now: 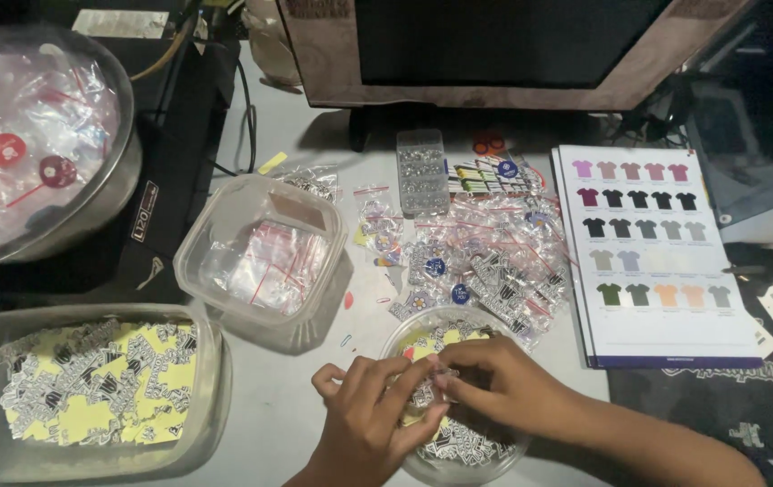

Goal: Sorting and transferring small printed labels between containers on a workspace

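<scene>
on the grey counter [287, 397] below the monitor [494, 45], my left hand [364, 424] and right hand [494, 383] meet at its near edge over a round clear bowl [494, 455] of stickers, fingers pinched together on a small clear bag [427, 383], with a heap of filled bags [494, 261] just behind.
</scene>
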